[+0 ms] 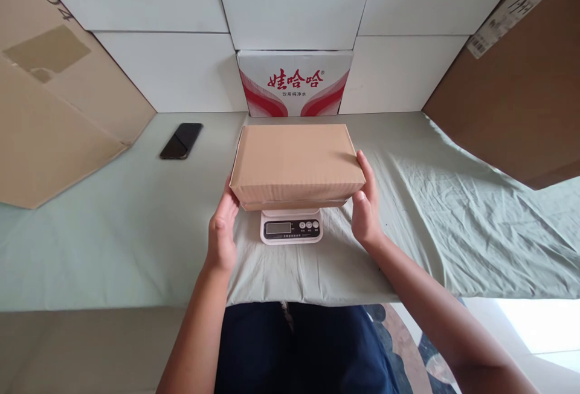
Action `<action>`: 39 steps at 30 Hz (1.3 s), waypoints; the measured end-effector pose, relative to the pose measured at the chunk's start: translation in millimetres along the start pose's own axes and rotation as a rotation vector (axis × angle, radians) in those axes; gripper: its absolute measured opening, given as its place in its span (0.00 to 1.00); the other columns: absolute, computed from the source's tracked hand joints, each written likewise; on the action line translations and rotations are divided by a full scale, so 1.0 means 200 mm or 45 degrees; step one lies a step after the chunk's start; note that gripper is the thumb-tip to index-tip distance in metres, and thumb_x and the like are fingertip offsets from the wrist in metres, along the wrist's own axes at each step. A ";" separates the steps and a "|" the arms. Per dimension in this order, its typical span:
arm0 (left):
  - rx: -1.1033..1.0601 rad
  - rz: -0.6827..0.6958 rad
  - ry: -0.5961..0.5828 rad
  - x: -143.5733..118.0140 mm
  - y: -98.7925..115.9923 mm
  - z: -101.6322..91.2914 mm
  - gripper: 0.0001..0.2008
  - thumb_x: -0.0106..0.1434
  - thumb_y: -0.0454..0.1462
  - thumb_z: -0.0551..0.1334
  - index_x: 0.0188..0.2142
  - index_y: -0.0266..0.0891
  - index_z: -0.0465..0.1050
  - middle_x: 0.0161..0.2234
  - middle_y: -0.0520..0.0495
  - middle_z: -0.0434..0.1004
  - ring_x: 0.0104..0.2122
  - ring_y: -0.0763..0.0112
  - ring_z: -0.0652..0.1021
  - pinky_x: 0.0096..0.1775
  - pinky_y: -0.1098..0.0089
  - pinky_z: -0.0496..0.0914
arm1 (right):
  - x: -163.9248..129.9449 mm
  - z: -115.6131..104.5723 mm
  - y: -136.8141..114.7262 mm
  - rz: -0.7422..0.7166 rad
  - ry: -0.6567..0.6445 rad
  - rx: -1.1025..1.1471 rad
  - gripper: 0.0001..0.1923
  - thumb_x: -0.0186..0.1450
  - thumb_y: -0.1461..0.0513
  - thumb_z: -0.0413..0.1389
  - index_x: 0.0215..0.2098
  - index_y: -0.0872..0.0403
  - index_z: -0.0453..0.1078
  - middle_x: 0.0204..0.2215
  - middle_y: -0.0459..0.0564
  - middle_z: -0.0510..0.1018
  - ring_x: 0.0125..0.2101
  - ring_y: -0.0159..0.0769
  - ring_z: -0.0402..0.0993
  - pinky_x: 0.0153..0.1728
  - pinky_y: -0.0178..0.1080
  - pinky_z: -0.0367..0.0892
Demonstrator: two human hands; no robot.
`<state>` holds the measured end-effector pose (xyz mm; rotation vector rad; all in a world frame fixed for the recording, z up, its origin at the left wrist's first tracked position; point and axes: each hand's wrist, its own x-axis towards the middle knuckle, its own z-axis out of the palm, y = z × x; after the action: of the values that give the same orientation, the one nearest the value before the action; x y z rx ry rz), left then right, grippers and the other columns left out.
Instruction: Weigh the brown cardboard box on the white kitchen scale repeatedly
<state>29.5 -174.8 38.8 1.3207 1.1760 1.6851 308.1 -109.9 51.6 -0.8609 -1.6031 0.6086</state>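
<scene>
A closed brown cardboard box [296, 161] lies level over a white kitchen scale [292, 238]; whether it rests on the scale's platform or is just above it, I cannot tell. My left hand [222, 228] presses against the box's left end, its fingertips hidden behind the side. At the right end, my right hand [366, 203] grips the box, with the thumb at the front corner and the fingers along the side. The scale's front panel shows below the box, with a small grey display and several round buttons. No digits are readable on it.
A black phone [181, 141] lies on the green cloth [136, 231] at the left. Behind stands a white and red carton [294, 84] against white panels. Large cardboard sheets flank the table, one at the left [58, 110] and one at the right [521, 92].
</scene>
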 end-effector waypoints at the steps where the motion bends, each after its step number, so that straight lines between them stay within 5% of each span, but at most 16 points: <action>1: 0.005 -0.011 -0.012 0.00 0.00 0.00 0.48 0.64 0.71 0.50 0.71 0.46 0.67 0.73 0.39 0.65 0.74 0.43 0.61 0.71 0.50 0.61 | 0.00 0.00 -0.01 0.000 -0.005 -0.004 0.34 0.74 0.38 0.46 0.75 0.30 0.51 0.77 0.39 0.57 0.76 0.56 0.53 0.74 0.66 0.57; 11: 0.051 -0.008 -0.080 0.00 0.03 0.01 0.45 0.66 0.70 0.50 0.68 0.45 0.71 0.69 0.37 0.71 0.72 0.41 0.64 0.71 0.47 0.60 | 0.01 0.00 0.00 0.024 -0.019 -0.017 0.37 0.72 0.35 0.43 0.76 0.28 0.47 0.77 0.38 0.54 0.77 0.58 0.51 0.74 0.70 0.56; 17: 0.068 0.113 -0.135 0.29 0.09 0.00 0.41 0.66 0.68 0.56 0.65 0.46 0.73 0.67 0.40 0.73 0.73 0.45 0.64 0.73 0.49 0.58 | 0.27 0.01 0.00 -0.047 -0.052 -0.061 0.42 0.69 0.30 0.40 0.77 0.25 0.37 0.78 0.33 0.48 0.78 0.58 0.48 0.73 0.72 0.56; 24: -0.063 -0.034 -0.107 0.65 -0.20 0.07 0.43 0.62 0.71 0.55 0.62 0.46 0.75 0.69 0.37 0.71 0.73 0.48 0.63 0.72 0.51 0.57 | 0.52 0.18 0.32 0.021 -0.075 0.105 0.44 0.69 0.32 0.43 0.77 0.38 0.42 0.78 0.45 0.50 0.78 0.49 0.48 0.76 0.62 0.54; 32: -0.032 -0.103 -0.106 0.64 -0.34 0.04 0.42 0.64 0.70 0.56 0.64 0.47 0.74 0.71 0.40 0.68 0.75 0.50 0.61 0.73 0.53 0.56 | 0.49 0.19 0.53 0.210 -0.068 0.154 0.47 0.67 0.31 0.47 0.77 0.36 0.42 0.79 0.45 0.50 0.77 0.47 0.50 0.75 0.61 0.55; 39: -0.010 -0.157 0.102 0.70 -0.39 -0.07 0.44 0.64 0.70 0.55 0.68 0.47 0.71 0.76 0.39 0.57 0.75 0.52 0.57 0.73 0.52 0.56 | 0.49 0.08 0.63 0.424 0.089 0.248 0.49 0.66 0.31 0.48 0.78 0.33 0.36 0.79 0.51 0.48 0.78 0.49 0.47 0.69 0.73 0.55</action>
<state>-20.9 -23.6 14.3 1.1608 1.2688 1.6651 312.3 44.0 8.5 -0.9988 -1.3218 0.9426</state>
